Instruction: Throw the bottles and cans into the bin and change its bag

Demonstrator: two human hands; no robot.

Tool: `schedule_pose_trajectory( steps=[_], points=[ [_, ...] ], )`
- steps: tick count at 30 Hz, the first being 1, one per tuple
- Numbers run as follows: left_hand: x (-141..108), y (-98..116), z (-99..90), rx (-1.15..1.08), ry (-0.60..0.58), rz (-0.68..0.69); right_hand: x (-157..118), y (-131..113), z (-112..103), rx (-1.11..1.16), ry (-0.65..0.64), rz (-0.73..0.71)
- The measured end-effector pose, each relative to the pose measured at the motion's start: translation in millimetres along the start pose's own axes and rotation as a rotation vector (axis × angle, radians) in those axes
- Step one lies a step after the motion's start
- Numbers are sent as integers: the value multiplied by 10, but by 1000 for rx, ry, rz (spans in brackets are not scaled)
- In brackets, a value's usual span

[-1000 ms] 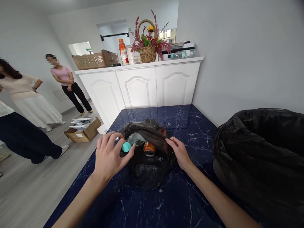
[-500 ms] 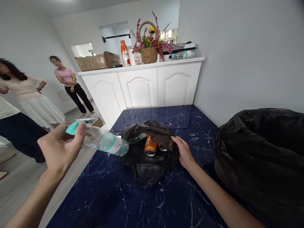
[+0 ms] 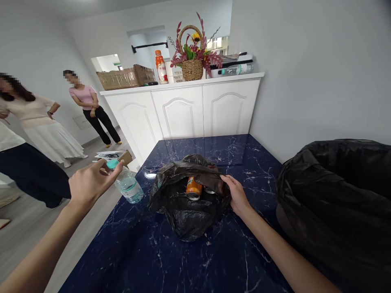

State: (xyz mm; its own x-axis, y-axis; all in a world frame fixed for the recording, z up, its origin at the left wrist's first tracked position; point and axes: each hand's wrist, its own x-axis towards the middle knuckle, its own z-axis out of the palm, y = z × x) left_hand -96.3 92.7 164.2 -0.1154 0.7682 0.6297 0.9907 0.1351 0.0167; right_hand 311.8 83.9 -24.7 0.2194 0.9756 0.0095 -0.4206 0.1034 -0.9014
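My left hand [image 3: 93,179] grips a clear plastic bottle [image 3: 130,187] by its turquoise cap, at the left edge of the dark blue marbled table [image 3: 131,252]. The bottle tilts, its base toward the table and the black bag. My right hand [image 3: 236,194] pinches the right rim of the crumpled black plastic bag [image 3: 192,221], which lies open on the table. Inside the bag an orange can [image 3: 194,189] shows, with the end of another can [image 3: 209,190] beside it, mostly hidden by the plastic.
A large bin lined with black plastic [image 3: 330,203] stands at the right. Behind the table, a white cabinet [image 3: 180,114] bears a flower basket [image 3: 192,70], a wooden-looking box and bottles. Several people stand at the left, near a carton [image 3: 125,158] on the floor.
My left hand has drawn the bottle leftward, away from the bag's opening, and the bottle now hangs more upright. The bag's left rim has spread outward. My right hand stays at the rim.
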Motion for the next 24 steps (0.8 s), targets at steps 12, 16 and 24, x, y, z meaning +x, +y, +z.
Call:
schedule_pose_trajectory(
  steps=[12, 16, 24],
  points=[
    [-188, 31, -34, -135, 358, 144, -13, -1, 11, 52, 12, 13],
    [-525, 395, -9, -398, 270, 560, -10, -7, 3, 64, 10, 24],
    [-952, 1148, 674, -480, -339, 743, -48, -94, -4, 70, -57, 90]
  ],
)
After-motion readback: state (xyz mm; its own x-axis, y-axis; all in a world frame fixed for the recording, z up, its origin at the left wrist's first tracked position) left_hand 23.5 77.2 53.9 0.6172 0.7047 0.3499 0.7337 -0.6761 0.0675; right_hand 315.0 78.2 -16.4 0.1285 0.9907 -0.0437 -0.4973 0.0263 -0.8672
